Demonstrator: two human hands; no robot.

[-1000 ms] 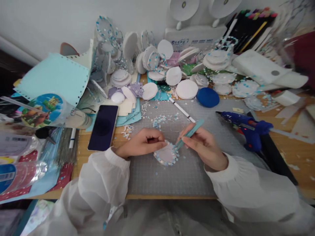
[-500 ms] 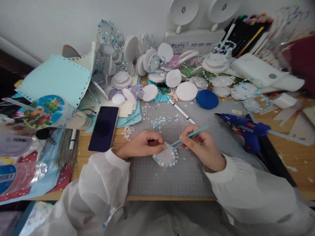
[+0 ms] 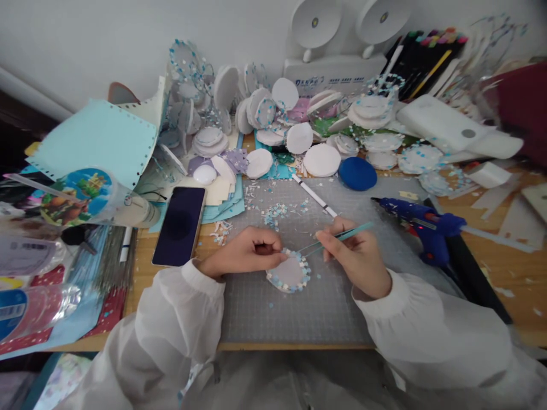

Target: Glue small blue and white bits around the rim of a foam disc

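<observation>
A white paper disc [image 3: 289, 274] edged with small blue and white paper pieces lies on the grey cutting mat [image 3: 256, 319]. My left hand [image 3: 252, 250] is closed at its upper left edge, thumb and forefinger pinching the rim. In my right hand [image 3: 352, 250] is a pair of teal tweezers [image 3: 356, 229], held like a pen. Their tips point left, just above the disc's upper right edge; whether they grip a piece is too small to tell. Beyond the hands, loose paper bits [image 3: 276, 213] are scattered on the mat, and a white pen [image 3: 314, 195] lies there.
A blue glue gun [image 3: 423, 219] rests at right, its nozzle towards the mat. At left are a phone [image 3: 179, 226], a plastic cup [image 3: 85, 193] and a bundle of wires [image 3: 113, 259]. White discs [image 3: 322, 159] and a blue round lid [image 3: 358, 173] line the back.
My right hand has drawn slightly right with the tweezers, whose tips have come away from the disc's middle towards its upper right edge. My left hand stays at the rim.
</observation>
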